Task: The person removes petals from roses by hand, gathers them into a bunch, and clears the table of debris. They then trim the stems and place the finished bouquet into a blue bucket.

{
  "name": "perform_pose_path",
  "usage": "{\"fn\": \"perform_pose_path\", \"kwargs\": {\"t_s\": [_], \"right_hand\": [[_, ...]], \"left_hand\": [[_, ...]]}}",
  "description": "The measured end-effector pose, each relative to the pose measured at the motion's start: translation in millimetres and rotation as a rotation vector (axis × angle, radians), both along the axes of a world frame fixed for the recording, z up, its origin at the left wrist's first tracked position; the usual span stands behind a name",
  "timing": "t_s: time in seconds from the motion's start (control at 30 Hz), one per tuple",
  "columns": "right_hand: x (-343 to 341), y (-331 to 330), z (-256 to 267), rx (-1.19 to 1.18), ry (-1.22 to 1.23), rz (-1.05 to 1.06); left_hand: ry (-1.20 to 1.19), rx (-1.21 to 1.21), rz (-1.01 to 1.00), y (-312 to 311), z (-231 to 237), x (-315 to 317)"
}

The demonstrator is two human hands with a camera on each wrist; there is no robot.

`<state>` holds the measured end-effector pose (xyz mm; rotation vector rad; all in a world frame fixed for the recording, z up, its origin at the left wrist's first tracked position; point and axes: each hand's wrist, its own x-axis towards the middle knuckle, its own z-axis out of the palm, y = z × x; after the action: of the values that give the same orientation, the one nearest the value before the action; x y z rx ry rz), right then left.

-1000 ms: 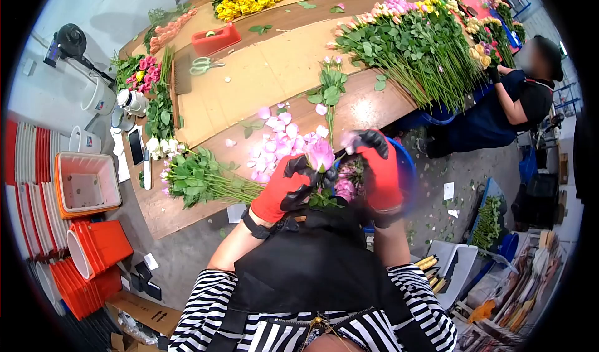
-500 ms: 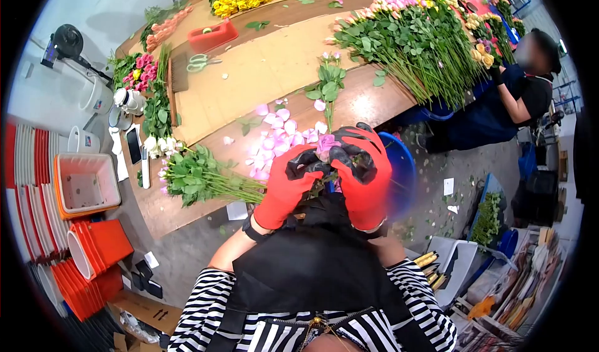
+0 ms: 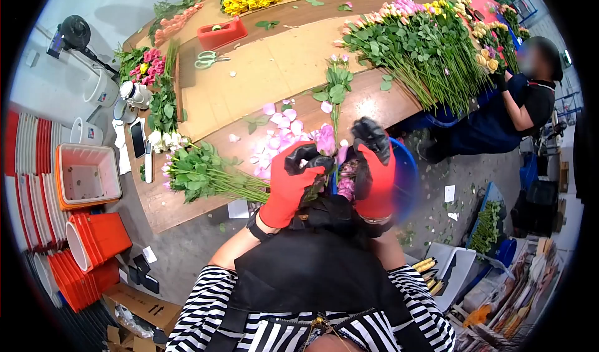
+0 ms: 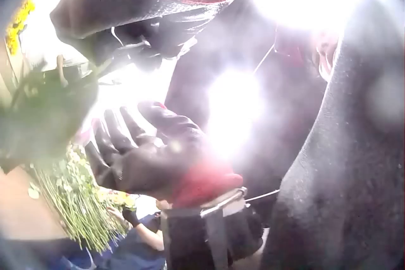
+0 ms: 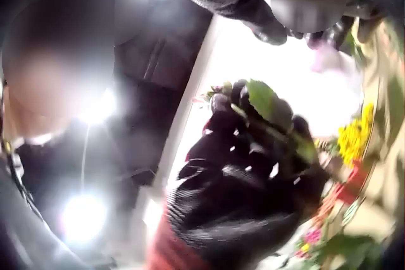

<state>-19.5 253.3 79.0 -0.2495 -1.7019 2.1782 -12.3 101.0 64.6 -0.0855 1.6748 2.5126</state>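
In the head view my left hand point(image 3: 292, 182), in a red and black glove, grips a pink rose point(image 3: 325, 140) just below its bloom. Its curled fingers and a green leaf point(image 5: 261, 98) on the stem show in the right wrist view. My right hand point(image 3: 375, 172), gloved alike, is raised right of the bloom, apart from it. The left wrist view shows that right hand point(image 4: 149, 156) with its fingers loosely spread. A pink petal point(image 3: 342, 154) is between the hands, left of the right fingertips. Loose pink petals point(image 3: 274, 145) lie on the table beyond the left hand.
A blue bucket point(image 3: 407, 180) with pink petals stands below my right hand. Leafy stems point(image 3: 218, 176) lie left, and a large rose bunch point(image 3: 412, 46) lies far right. Scissors point(image 3: 209, 59) and a red tape dispenser point(image 3: 221, 35) are farther back. Another person point(image 3: 530, 99) stands right.
My right hand came in to the rose with both hands around it, then drew away to the right. A petal now shows loose between them. The left hand keeps its grip.
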Motion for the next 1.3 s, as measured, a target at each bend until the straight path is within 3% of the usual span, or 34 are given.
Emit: {"fn": "perform_pose_path", "kwargs": {"t_s": [0.07,0.13,0.17,0.23,0.27,0.5,0.7,0.8,0.9,1.0,1.1,1.13,1.17,1.2,1.3], "right_hand": [[5,3,30,0.342,-0.03,-0.015],[9,6,46,0.504,0.076,0.028],[10,4,54,0.384,0.069,0.106],[6,7,45,0.826,0.162,0.101],[6,4,44,0.818,0.19,0.082],[11,-8,33,1.003,0.248,-0.063],[10,-8,20,0.906,0.312,-0.078],[12,-7,23,0.884,0.409,-0.006],[14,-8,29,0.767,0.449,0.115],[14,-3,34,0.503,0.379,0.249],[15,14,40,0.433,0.408,0.397],[23,13,50,0.38,0.263,0.395],[9,24,46,0.447,0.505,0.505],[5,25,43,0.326,0.499,0.487],[7,29,45,0.366,0.297,0.291]], "left_hand": [[0.142,-0.157,0.069,-1,-3,-5],[0.264,-0.34,0.124,2,2,-7],[0.277,-0.375,0.145,4,2,-5],[0.306,-0.446,0.188,7,1,-3],[0.405,-0.538,0.183,5,0,-4],[0.434,-0.662,0.309,12,8,0],[0.432,-0.609,0.351,13,4,1],[0.332,-0.428,0.302,13,7,1],[-0.049,-0.015,0.029,2,11,2],[-0.014,-0.052,-0.003,6,19,5],[-0.018,-0.053,-0.047,0,20,6],[0.042,-0.089,-0.061,-3,18,3],[0.104,-0.125,-0.075,-6,15,0],[0.168,-0.185,-0.081,-9,10,-1],[0.168,-0.098,0.026,0,12,1]]}}
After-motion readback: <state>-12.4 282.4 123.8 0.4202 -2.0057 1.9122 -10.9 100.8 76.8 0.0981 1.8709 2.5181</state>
